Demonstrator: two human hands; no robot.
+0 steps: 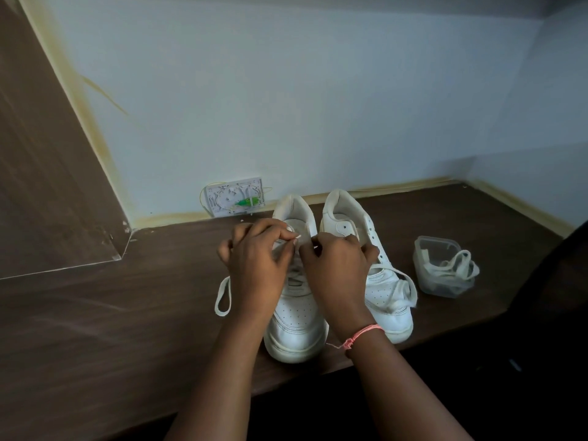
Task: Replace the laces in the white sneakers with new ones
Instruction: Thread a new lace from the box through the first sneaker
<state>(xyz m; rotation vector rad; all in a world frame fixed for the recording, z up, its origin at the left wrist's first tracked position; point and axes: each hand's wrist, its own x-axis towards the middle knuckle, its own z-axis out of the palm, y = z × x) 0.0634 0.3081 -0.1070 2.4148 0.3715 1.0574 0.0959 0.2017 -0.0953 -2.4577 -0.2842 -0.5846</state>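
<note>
L hand (254, 259) + R hand (334, 259) pinch lace (222, 297) at L shoe (296, 313) top, prob. near laced; shoe (381, 281) right of R hand unlaced.

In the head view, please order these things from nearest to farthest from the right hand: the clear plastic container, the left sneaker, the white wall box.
1. left sneaker: directly under the right hand, which works at its laces.
2. clear plastic container: to the right on the table, laces spilling out.
3. white wall box: far left, against the wall behind the sneakers.
</note>
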